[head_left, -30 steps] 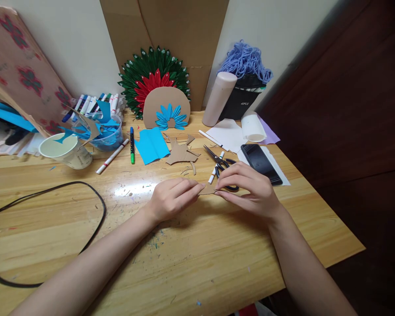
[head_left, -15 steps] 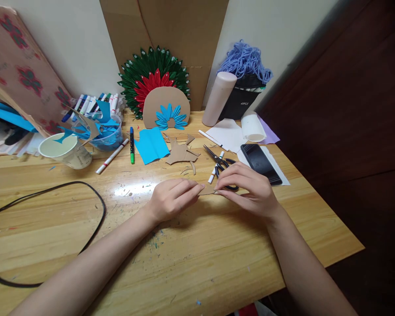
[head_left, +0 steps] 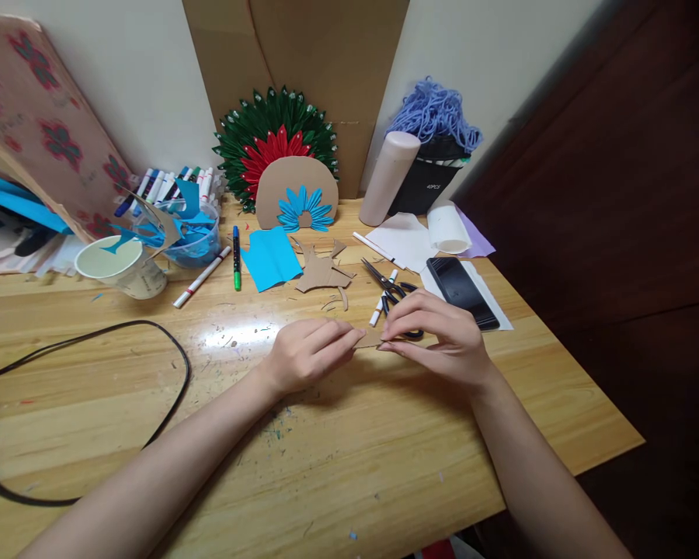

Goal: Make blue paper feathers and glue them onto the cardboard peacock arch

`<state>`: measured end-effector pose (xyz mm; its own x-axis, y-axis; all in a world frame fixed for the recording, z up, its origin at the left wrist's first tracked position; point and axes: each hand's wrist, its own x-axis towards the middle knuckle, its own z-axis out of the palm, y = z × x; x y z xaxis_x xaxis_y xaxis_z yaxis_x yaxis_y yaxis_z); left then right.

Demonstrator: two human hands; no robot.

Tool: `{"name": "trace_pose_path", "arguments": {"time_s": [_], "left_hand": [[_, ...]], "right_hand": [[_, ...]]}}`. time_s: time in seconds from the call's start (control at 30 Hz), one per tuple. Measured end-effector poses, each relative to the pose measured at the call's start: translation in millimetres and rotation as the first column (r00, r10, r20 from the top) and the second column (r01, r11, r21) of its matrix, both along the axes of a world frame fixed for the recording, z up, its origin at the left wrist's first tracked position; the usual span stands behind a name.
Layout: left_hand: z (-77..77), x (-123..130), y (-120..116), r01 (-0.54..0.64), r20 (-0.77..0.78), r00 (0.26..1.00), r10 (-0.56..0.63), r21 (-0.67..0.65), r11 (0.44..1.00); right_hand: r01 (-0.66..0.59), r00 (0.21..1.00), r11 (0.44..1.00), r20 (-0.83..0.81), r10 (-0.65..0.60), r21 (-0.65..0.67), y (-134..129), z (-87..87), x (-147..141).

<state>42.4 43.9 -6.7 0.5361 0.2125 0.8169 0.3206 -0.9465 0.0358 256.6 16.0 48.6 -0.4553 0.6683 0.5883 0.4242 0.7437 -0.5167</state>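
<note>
A small brown cardboard piece [head_left: 369, 340] is stretched between my two hands, a little above the wooden table. My left hand [head_left: 314, 353] pinches its left end, fingers closed. At its right end, thumb and fingertips of my right hand [head_left: 439, 334] grip the edge. Much of the piece is covered by my fingers. Scissors with black handles [head_left: 391, 291] lie just beyond my right hand, across a white marker [head_left: 383, 299]. Cardboard offcuts [head_left: 321, 272] and a blue paper sheet [head_left: 271, 260] lie farther back.
Left stand a paper cup [head_left: 122, 268] and a plastic tub [head_left: 195, 247] of blue scraps. A black cable [head_left: 186, 365] loops at the left. A phone [head_left: 461, 291] lies right, near a pink bottle [head_left: 389, 178]. A petalled cardboard craft [head_left: 273, 175] leans at the back.
The camera view has shifted slightly. My hands keep their pinch on the cardboard piece, which now shows a bit more of its flat face.
</note>
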Motion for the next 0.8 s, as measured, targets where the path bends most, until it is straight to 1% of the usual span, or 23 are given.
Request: {"name": "trace_pose_path", "arguments": {"time_s": [0.33,0.4,0.5,0.57,0.67,0.73,0.8], "left_hand": [[-0.6,0.3,0.2,0.001,-0.014,1.000,-0.002,-0.023,1.000],[0.3,1.9,0.3,-0.001,-0.007,1.000,0.001,-0.059,0.998],[1.4,4.4,1.4,-0.019,0.021,1.000,0.023,-0.168,0.986],[1.7,5.2,2.9,-0.029,0.051,0.998,0.044,-0.275,0.961],[1.9,4.6,5.3,-0.052,0.081,0.992,0.100,-0.460,0.886],[2.1,3.5,6.2,-0.069,0.081,0.987,0.137,-0.555,0.829],[2.3,2.5,6.4,-0.080,0.076,0.984,0.162,-0.625,0.776]], "right_hand": [[0.009,0.999,0.999,0.042,-0.007,-0.037,-2.1,-1.9,-0.9],[0.021,0.999,0.999,0.029,-0.020,-0.043,-1.5,-3.1,-0.9],[0.056,0.998,0.996,-0.005,-0.057,-0.070,0.3,-4.3,-0.9],[0.087,0.996,0.990,-0.025,-0.091,-0.112,1.4,-4.7,-1.4],[0.148,0.981,0.972,-0.100,-0.168,-0.184,2.6,-4.9,-2.5],[0.209,0.948,0.957,-0.201,-0.249,-0.199,3.5,-5.2,-2.2],[0.286,0.887,0.934,-0.310,-0.342,-0.212,5.4,-6.5,-0.3]]}}
